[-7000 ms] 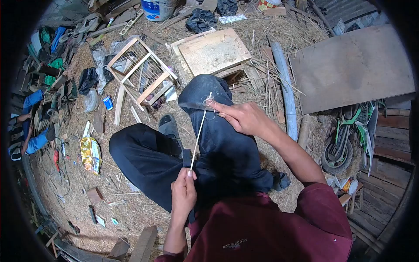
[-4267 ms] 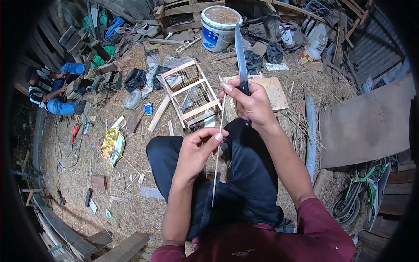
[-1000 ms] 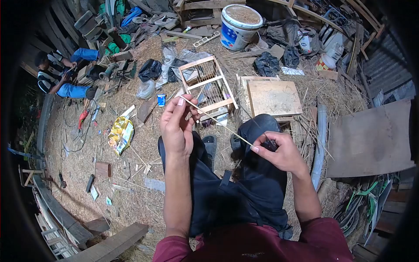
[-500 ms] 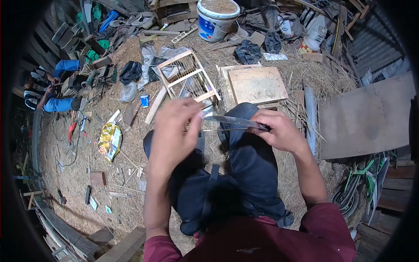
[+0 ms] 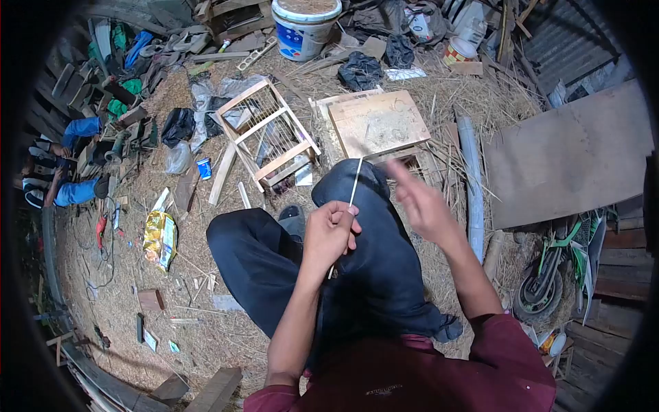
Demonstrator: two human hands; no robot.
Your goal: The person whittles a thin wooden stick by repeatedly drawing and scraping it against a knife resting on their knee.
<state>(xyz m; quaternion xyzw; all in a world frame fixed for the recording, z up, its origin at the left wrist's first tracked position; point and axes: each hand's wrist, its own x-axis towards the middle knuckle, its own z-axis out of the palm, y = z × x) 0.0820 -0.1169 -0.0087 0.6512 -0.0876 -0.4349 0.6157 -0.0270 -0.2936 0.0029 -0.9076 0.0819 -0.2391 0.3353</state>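
Above my right knee, my left hand (image 5: 329, 230) is closed, pinching a thin pale stick (image 5: 356, 180) that points up and away from me. My right hand (image 5: 422, 206) is to its right, partly smeared by motion. From its fingers a knife (image 5: 374, 150) reaches out as a dark blur, close to the stick's far end. Beyond my knees a small wooden frame with thin bars (image 5: 274, 130) lies tilted on the ground. Right of it is a wooden board (image 5: 384, 123) with marks on its top.
Straw and wood scraps cover the ground. A paint bucket (image 5: 302, 31) stands at the back. On the right are a bamboo pole (image 5: 471, 178), a large flat panel (image 5: 570, 158) and a motorcycle (image 5: 556, 261). Another person (image 5: 65, 168) sits at far left; a golden packet (image 5: 160, 237) lies nearer.
My left hand has dropped lower and to the right with the stick, which now points away from me. The knife has swung forward from lying across between my hands. The view has shifted.
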